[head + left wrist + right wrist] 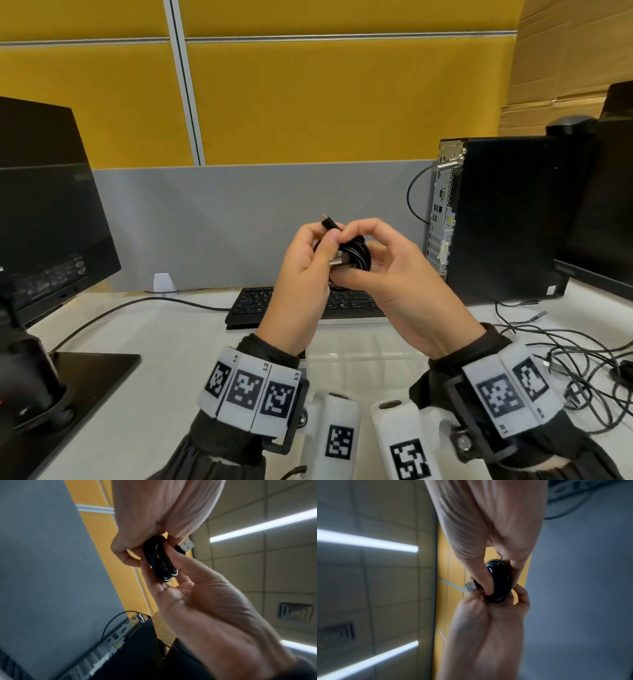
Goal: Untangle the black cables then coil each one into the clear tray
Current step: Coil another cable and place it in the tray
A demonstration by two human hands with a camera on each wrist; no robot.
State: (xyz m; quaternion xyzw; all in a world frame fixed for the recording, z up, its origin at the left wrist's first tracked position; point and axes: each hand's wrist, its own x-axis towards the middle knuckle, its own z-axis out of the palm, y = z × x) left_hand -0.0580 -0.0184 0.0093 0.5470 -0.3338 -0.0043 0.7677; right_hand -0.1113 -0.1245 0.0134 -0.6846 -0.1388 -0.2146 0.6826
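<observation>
Hands first: I have both raised in front of me above the desk, palms turned toward each other, wrists wrapped in white bands printed with black square markers. My left hand [301,274] curls its fingers round one side of a small coil of glossy black cable [356,255], thumb pressed on the front of the loops. My right hand [394,274] cups the other side, index finger arched over the top and the lower fingers curled underneath, so the coil is pinched between the two hands in mid-air.

From the left wrist view the coil [159,559] is a tight bundle of several turns, and a silver USB plug [187,545] on a black stub sticks out past the fingers. The right wrist view shows the same ring of turns [500,580] with that plug [471,586] jutting sideways. A second, smaller black connector [328,222] pokes up above my left fingertips.

Below my wrists a clear plastic tray with dividers [363,356] sits on the white desk [164,342]. To my right, loose black cables [565,363] lie tangled on the desk. A black keyboard [253,305] lies beyond the tray, and a black computer tower [507,212] stands at the right.
</observation>
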